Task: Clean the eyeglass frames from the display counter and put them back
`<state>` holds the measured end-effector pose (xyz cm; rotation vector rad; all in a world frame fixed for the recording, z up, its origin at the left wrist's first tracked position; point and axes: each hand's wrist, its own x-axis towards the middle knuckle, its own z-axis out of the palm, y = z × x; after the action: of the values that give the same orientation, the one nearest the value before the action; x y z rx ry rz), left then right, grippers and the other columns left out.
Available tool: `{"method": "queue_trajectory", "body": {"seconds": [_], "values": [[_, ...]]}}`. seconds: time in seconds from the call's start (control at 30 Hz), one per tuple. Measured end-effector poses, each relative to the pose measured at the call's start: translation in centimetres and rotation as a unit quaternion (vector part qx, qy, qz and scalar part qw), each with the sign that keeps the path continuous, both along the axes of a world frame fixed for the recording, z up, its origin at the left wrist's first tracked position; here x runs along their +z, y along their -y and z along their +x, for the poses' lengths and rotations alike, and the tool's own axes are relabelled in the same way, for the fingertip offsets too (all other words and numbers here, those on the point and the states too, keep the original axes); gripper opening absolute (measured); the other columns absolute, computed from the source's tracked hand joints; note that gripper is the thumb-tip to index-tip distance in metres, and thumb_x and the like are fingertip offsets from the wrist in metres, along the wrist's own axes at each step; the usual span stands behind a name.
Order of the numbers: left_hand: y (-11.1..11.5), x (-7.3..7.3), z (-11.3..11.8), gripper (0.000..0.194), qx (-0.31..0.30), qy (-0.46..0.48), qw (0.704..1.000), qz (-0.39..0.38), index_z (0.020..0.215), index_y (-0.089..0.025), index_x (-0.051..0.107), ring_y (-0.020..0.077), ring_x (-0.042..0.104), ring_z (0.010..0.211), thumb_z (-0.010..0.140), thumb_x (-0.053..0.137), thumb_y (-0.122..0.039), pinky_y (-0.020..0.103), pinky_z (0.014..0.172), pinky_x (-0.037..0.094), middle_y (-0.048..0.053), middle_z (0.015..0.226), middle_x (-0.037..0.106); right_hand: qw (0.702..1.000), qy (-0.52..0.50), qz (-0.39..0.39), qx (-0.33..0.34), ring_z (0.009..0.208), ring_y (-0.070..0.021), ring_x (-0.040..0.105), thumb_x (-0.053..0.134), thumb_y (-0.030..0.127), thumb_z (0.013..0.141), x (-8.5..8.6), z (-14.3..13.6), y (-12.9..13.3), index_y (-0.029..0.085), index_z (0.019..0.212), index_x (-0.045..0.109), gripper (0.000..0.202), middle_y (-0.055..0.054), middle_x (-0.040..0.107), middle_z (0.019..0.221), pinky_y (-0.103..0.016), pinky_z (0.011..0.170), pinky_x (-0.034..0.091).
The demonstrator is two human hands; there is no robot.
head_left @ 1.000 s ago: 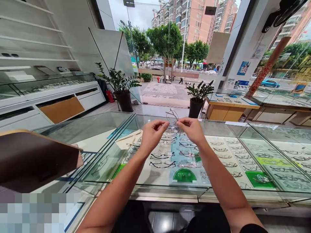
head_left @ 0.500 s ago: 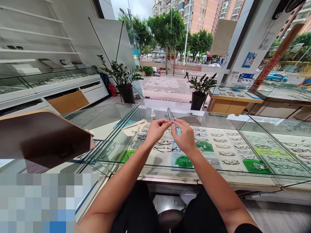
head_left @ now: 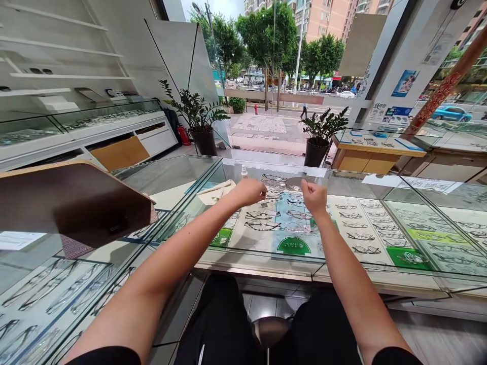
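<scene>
**Both hands over the display counter, fingers curled, eyeglasses between them**

Left hand (head_left: 249, 191): over the far half of the glass display counter (head_left: 262, 259), back of the hand up, fingers bent with tips drawn close together. Can't tell if they pinch anything; grip too small to read.

Right hand (head_left: 315, 196): well apart from the left, folded into a loose fist, thumb side toward the left hand. Contents, if any, hidden by the fingers.

Dark-rimmed eyeglasses (head_left: 274, 177): in the gap between the hands, just past the left fingertips, nearer left than right. Can't tell whether they're held, lying on top of the glass or under it.

Around the hands: small white bottle (head_left: 244, 171) behind the left hand, beige cloth-like item (head_left: 213, 193) to its left. Grey round disc (head_left: 294, 181) near the right hand, on its left side. Rows of frames (head_left: 263, 225) under the glass, closer to the body. Green half-round card (head_left: 293, 246) in the case at the near edge, below the gap between the arms.

Periphery: brown panel (head_left: 72, 208) tilted at left. Potted plants (head_left: 198, 109) past the counter, left and right. Red fire extinguisher (head_left: 183, 135) by the left plant. Street outside, blue car (head_left: 452, 112) at right.
</scene>
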<state>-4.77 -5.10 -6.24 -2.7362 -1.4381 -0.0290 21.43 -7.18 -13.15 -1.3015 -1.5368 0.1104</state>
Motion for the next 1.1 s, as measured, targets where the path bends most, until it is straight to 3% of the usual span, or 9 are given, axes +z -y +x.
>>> {"method": "queue_trajectory", "body": {"seconds": [0.17,0.4,0.77,0.93,1.1], "values": [[-0.8,-2.0,0.6,0.024,-0.005,-0.023,1.000,-0.005,0.095,-0.023,0.085,0.0275,0.075,0.093,0.089,0.062,-0.024,0.033,0.080,0.050,0.011,0.094,0.082,1.000,-0.013,0.000,-0.007,0.056,-0.0147,0.020,0.048,0.051,0.101,-0.7,0.4,-0.2,0.026,0.057,0.023,0.056,0.005,0.023,0.053,-0.035,0.058,0.021],[-0.6,-3.2,1.1,0.022,-0.018,-0.033,0.999,-0.016,0.093,-0.023,0.085,0.0300,0.075,0.092,0.088,0.064,-0.028,0.035,0.081,0.050,0.013,0.090,0.081,1.000,-0.014,-0.008,-0.002,0.056,-0.0146,0.020,0.050,0.046,0.102,-0.8,0.4,-0.4,0.026,0.058,0.023,0.056,0.005,0.023,0.053,-0.036,0.058,0.020],[-1.2,-3.6,1.1,0.024,-0.009,-0.044,0.999,-0.025,0.096,-0.023,0.085,0.0294,0.075,0.091,0.088,0.065,-0.034,0.034,0.081,0.050,0.014,0.093,0.081,0.998,-0.051,-0.028,0.028,0.057,-0.0135,0.017,0.050,0.047,0.101,-0.7,-0.1,-0.1,0.025,0.058,0.020,0.057,0.005,0.018,0.056,-0.036,0.058,0.018],[-3.1,-3.0,0.8,0.029,0.017,-0.020,0.999,-0.019,0.103,-0.022,0.083,0.0293,0.074,0.097,0.093,0.059,-0.033,0.033,0.081,0.049,0.013,0.099,0.081,0.996,-0.078,-0.021,0.029,0.059,-0.0135,0.018,0.055,0.049,0.098,-0.9,-0.6,-0.1,0.025,0.059,0.021,0.057,0.005,0.019,0.058,-0.035,0.059,0.018],[-5.4,-3.6,1.0,0.026,0.030,-0.003,0.998,-0.055,0.105,-0.025,0.084,0.0289,0.073,0.095,0.088,0.070,-0.038,0.032,0.078,0.048,0.011,0.099,0.081,0.989,-0.123,-0.048,0.074,0.058,-0.0127,0.019,0.060,0.056,0.094,-1.3,-0.8,-0.7,0.025,0.057,0.024,0.060,0.006,0.020,0.056,-0.033,0.057,0.019]]}}
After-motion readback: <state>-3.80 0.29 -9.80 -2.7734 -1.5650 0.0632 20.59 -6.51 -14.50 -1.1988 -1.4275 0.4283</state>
